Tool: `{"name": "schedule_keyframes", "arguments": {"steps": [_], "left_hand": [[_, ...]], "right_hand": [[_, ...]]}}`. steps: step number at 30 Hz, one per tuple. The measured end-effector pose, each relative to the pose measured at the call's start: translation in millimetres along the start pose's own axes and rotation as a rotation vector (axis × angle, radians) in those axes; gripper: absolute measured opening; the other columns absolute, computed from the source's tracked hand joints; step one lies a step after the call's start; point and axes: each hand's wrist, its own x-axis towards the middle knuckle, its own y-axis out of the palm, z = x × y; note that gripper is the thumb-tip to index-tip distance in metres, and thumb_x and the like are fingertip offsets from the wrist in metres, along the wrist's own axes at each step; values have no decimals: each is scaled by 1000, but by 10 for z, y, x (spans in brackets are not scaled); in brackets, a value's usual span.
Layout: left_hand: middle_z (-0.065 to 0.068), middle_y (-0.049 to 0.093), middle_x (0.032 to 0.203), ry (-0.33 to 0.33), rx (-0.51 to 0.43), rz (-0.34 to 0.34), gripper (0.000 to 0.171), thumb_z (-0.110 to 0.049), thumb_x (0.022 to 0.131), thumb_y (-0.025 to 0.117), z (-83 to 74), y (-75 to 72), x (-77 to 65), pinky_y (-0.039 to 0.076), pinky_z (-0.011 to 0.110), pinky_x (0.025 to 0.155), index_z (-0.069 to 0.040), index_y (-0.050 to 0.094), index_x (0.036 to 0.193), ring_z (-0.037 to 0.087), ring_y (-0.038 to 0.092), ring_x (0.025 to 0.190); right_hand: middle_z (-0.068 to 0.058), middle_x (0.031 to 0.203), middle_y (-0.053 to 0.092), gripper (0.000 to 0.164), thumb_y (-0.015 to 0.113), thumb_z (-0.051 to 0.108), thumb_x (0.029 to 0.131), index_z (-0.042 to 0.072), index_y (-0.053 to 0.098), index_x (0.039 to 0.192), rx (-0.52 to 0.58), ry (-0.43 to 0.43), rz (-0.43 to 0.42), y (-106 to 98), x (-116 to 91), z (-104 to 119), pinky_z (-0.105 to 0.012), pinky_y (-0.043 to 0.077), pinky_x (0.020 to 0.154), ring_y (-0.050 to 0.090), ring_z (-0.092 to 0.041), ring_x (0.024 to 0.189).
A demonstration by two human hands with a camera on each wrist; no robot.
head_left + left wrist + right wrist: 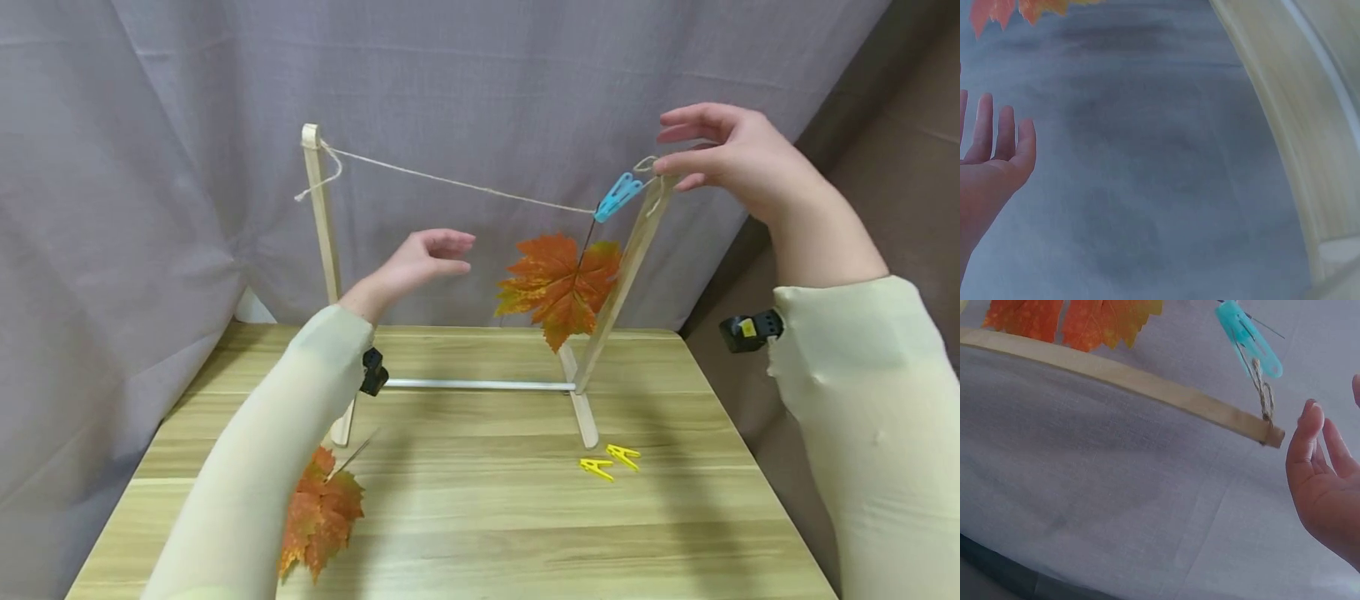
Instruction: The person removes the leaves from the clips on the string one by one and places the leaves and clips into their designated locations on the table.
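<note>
An orange maple leaf (564,287) hangs by its stem from a string (457,181), held there by a blue clothespin (618,197). The string runs between the two upright posts of a wooden frame (626,271). My right hand (738,162) is beside the top of the right post, fingers loosely bent and holding nothing; the right wrist view shows a gap between its fingertips (1313,415) and the post end. Left of the hanging leaf, my left hand (420,265) floats in the air with relaxed fingers and nothing in it.
Another orange leaf (322,517) lies on the wooden table (480,517) at the left, partly behind my left sleeve. Two yellow clothespins (609,462) lie near the frame's right foot. A white bar (480,385) joins the frame's feet. A grey curtain (480,83) hangs behind.
</note>
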Motion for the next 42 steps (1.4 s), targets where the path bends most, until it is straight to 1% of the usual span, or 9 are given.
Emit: {"name": "schedule_keyframes", "arguments": {"steps": [4, 11, 18, 21, 25, 27, 30, 35, 42], "left_hand": [[13, 56, 132, 30, -14, 21, 44, -6, 85, 64, -100, 150, 130, 43, 33, 102, -4, 55, 128, 23, 53, 121], [11, 57, 132, 41, -66, 72, 44, -8, 85, 65, -268, 395, 306, 45, 30, 99, -6, 55, 128, 20, 54, 120], [7, 57, 131, 67, -44, 120, 42, -12, 87, 64, -423, 564, 432, 47, 28, 97, -10, 55, 128, 17, 55, 118], [8, 56, 132, 78, -51, 129, 42, -12, 88, 64, -480, 627, 471, 45, 27, 98, -9, 55, 129, 18, 53, 119], [11, 57, 131, 98, -48, 148, 42, -12, 89, 62, -555, 718, 498, 45, 26, 99, -6, 54, 130, 20, 54, 119], [12, 59, 128, 110, -39, 160, 42, -13, 89, 62, -597, 761, 506, 45, 26, 98, -5, 55, 129, 20, 55, 118], [11, 62, 124, 117, -33, 177, 39, -14, 90, 61, -663, 819, 519, 45, 24, 97, -5, 56, 128, 18, 58, 114], [13, 62, 122, 99, -52, 197, 34, -13, 92, 59, -731, 896, 542, 44, 24, 98, -4, 57, 124, 18, 58, 112], [15, 65, 115, 105, -83, 181, 29, -15, 92, 60, -744, 969, 532, 47, 21, 90, 0, 60, 117, 18, 62, 101]], "right_hand": [[0, 130, 48, 60, 70, 18, 84, 15, 44, 138, -49, 28, 33, 53, 31, 29, -11, 50, 65, 55, -1, 87], [-3, 130, 47, 65, 69, 24, 84, 10, 40, 141, -130, 79, 111, 174, 85, 94, -15, 52, 64, 58, 0, 79], [9, 105, 57, 65, 67, 20, 86, 6, 37, 142, -158, 149, 171, 279, 143, 194, -19, 53, 62, 63, 0, 75], [-2, 118, 55, 65, 65, 19, 87, 5, 35, 143, -194, 182, 198, 317, 144, 222, -19, 54, 64, 62, 1, 75], [-18, 144, 38, 65, 61, 19, 90, 5, 30, 145, -241, 203, 230, 361, 136, 245, -18, 54, 66, 61, 4, 74], [-21, 148, 31, 64, 59, 16, 91, 4, 28, 146, -248, 207, 236, 383, 135, 257, -18, 54, 66, 60, 3, 74], [-23, 149, 30, 61, 55, 14, 93, 2, 27, 146, -261, 214, 232, 416, 134, 273, -19, 55, 66, 59, 2, 72], [-21, 129, 45, 57, 52, 11, 94, -2, 28, 144, -274, 232, 205, 459, 140, 294, -22, 56, 67, 60, 0, 68], [0, 94, 58, 55, 56, 15, 93, -2, 36, 140, -247, 256, 154, 455, 139, 305, -24, 56, 69, 65, -3, 66]]}}
